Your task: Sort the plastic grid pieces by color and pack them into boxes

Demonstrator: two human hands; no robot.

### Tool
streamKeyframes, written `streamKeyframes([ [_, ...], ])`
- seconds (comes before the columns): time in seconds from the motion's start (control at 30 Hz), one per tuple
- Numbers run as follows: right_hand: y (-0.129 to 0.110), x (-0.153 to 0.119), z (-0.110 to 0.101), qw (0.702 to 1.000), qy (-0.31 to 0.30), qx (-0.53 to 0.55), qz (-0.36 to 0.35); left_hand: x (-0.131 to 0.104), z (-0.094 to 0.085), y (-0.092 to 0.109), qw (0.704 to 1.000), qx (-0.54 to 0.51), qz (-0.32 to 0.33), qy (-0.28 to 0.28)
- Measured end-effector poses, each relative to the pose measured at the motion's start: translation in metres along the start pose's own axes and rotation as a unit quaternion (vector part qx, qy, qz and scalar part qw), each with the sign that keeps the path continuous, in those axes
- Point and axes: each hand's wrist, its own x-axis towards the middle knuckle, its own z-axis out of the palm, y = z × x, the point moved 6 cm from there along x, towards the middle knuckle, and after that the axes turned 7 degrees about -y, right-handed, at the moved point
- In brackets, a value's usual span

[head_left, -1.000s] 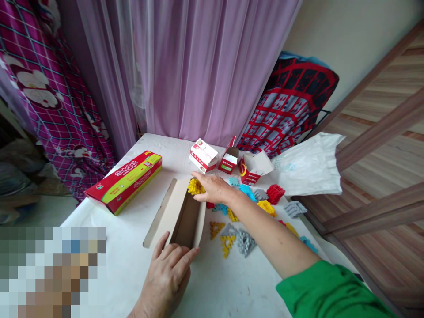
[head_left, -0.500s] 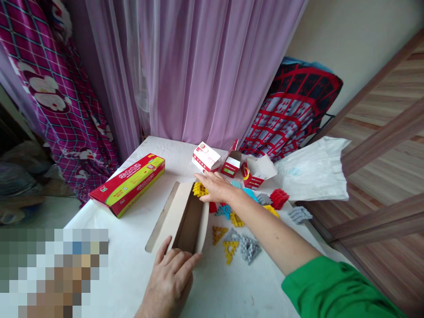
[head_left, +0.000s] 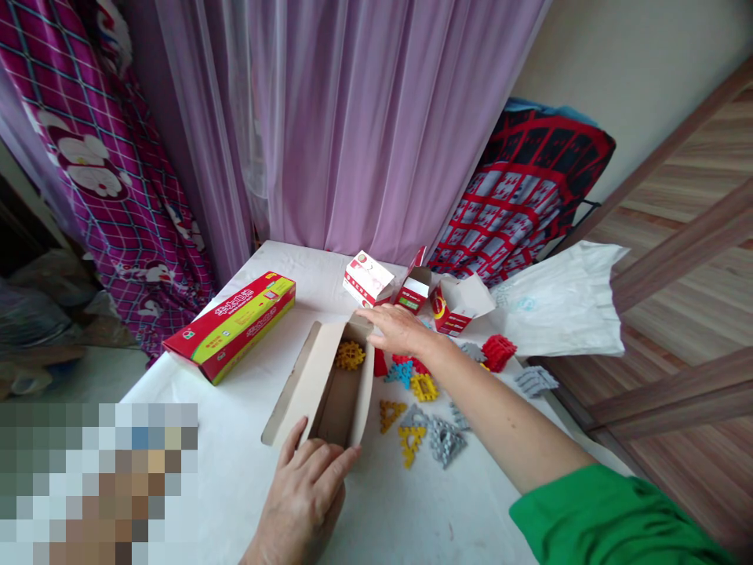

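Observation:
A long open cardboard box (head_left: pixel 290 392) lies on the white table, its flaps spread. My left hand (head_left: pixel 311 479) grips the near end of this box, with fingers over the rim. Inside, at the far end, rests a yellow interlocking piece (head_left: pixel 351 355). My right hand (head_left: pixel 393 327) is at the box's far right corner, fingers extended over the edge and nothing seen in them. Right of the box lie a blue piece (head_left: pixel 400 373), a yellow piece (head_left: pixel 424 387), yellow triangles (head_left: pixel 391 415), grey pieces (head_left: pixel 445 441) and a red piece (head_left: pixel 499 352).
A red and green box (head_left: pixel 235 326) lies at the left of the table (head_left: pixel 212 439). Small red and white boxes (head_left: pixel 368 280) stand at the back, beside a white bag (head_left: pixel 558 302). Purple curtains (head_left: pixel 353 118) hang behind. The lower left corner is pixelated.
The yellow piece has left my right hand and now lies inside the long box. My right hand has shifted slightly right. My left hand stays on the near end.

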Motion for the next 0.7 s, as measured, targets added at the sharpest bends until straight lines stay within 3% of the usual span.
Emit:
streamKeyframes([
  [0.2,0.074,-0.043,-0.033,0.992,0.016,-0.004,0.123,0.000,-0.001,-0.002,1.000,-0.003,0.017,0.001],
  [0.33,0.106,-0.076,-0.019,0.981,-0.068,-0.063,0.169,-0.002,0.004,-0.006,1.000,-0.012,0.026,0.010],
  [0.5,0.083,-0.093,0.035,0.974,-0.174,-0.088,0.112,-0.005,0.007,-0.006,1.000,-0.003,0.027,0.012],
  [0.7,0.047,-0.096,0.070,0.977,-0.190,-0.088,0.022,-0.003,0.005,-0.005,1.000,-0.013,0.022,0.012],
])
